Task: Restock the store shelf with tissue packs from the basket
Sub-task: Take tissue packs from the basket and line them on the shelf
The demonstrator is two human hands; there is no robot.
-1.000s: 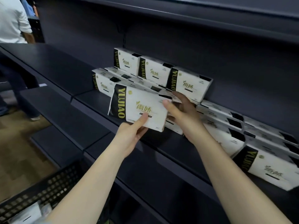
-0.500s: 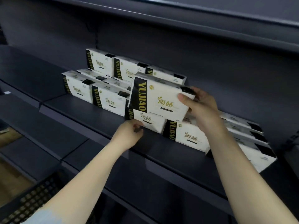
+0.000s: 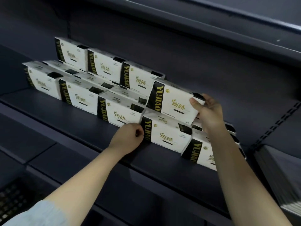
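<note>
White tissue packs with black-and-gold YUJIAO bands stand in stepped rows on the dark shelf (image 3: 81,121). My right hand (image 3: 210,115) grips the right end of one tissue pack (image 3: 172,101), which sits on top of the front-row packs, level with the upper tier. My left hand (image 3: 128,137) is curled at the left edge of a front-row pack (image 3: 166,136), pinching its black band. More packs (image 3: 104,66) fill the back tier. A corner of the black mesh basket (image 3: 11,199) shows at the bottom left; its contents are out of sight.
Another dark shelf board (image 3: 195,22) overhangs the packs from above. Lower shelf steps (image 3: 40,154) jut out below and to the left. A blurred grey stack (image 3: 276,176) stands on the right, beside a slotted upright.
The pack went up from in front of the rows onto the upper tier, carried by my right hand. My left hand let go of it and dropped to a front-row pack.
</note>
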